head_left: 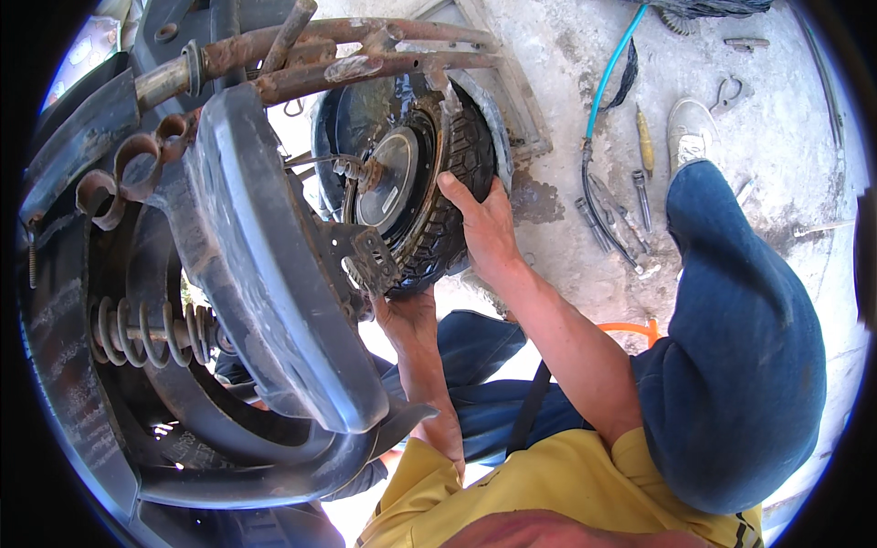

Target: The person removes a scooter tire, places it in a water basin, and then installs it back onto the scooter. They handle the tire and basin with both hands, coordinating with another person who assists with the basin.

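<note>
A small black wheel with a knobbly tyre and a round metal hub stands beside the vehicle's frame. My right hand grips the tyre's right side, thumb on the tread and fingers mostly hidden behind it. Under the tyre's lower edge, my left hand holds the wheel close to a dark perforated bracket; its fingertips are out of sight. A threaded axle end with nuts and a cable sticks out of the hub.
Rusty tubes, a dark swing arm panel and a coil spring fill the left. On the concrete floor lie a teal hose, a yellow-handled tool, a socket tool and pliers. My shoe stands nearby.
</note>
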Demonstrator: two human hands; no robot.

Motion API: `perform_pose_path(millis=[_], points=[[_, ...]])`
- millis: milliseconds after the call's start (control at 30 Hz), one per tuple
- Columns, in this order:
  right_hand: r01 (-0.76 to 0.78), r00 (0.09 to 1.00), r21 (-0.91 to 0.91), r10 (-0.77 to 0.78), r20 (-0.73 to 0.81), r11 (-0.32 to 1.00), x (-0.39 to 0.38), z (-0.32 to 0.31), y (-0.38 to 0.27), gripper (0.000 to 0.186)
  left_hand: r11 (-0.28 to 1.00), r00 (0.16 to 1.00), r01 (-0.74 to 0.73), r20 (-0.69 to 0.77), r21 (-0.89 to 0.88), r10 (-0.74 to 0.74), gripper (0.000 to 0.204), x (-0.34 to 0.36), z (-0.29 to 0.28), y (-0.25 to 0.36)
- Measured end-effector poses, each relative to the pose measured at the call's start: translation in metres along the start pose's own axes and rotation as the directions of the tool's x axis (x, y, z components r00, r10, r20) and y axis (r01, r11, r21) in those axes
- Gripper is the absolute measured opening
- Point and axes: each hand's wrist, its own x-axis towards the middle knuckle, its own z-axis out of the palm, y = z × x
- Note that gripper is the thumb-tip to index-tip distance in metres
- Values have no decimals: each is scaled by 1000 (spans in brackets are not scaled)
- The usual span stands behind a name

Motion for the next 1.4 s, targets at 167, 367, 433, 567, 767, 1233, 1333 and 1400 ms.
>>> perform_pose_path(millis=[167, 367, 433, 567, 767, 1233, 1333, 1400], points=[[-5, 1000, 9, 4, 18, 1000, 0, -1, 1, 98, 1000, 1000, -9, 1, 0, 9, 55, -1, 3, -1], [-13, 1000, 31, 13, 20, 999, 1, 0, -1, 100, 1000, 1000, -11, 18, -2, 11, 56, 1, -2, -1], [-11, 1000, 32, 10, 16, 999, 1, 0, -1, 99, 1000, 1000, -10, 13, 0, 10, 56, 1, 0, -1], [-17, 1000, 48, 16, 15, 999, -2, 2, -3, 98, 1000, 1000, -9, 3, -9, 9, 55, 1, -1, -1], [-1, 1000, 35, 1, 11, 999, 0, 0, 0, 95, 1000, 1000, -6, -2, -6, 6, 55, 0, 3, -2], [-11, 1000, 56, 11, 12, 998, -2, 3, -4, 92, 1000, 999, 14, 29, -8, -14, 53, -1, 2, -1], [-7, 1000, 55, 7, 6, 998, -1, 1, -1, 90, 1000, 1000, 5, 15, 9, -6, 54, -1, 4, -1], [-11, 1000, 68, 11, 9, 998, 0, 2, 0, 90, 1000, 1000, 6, 16, 6, -6, 54, -1, 2, -1]])
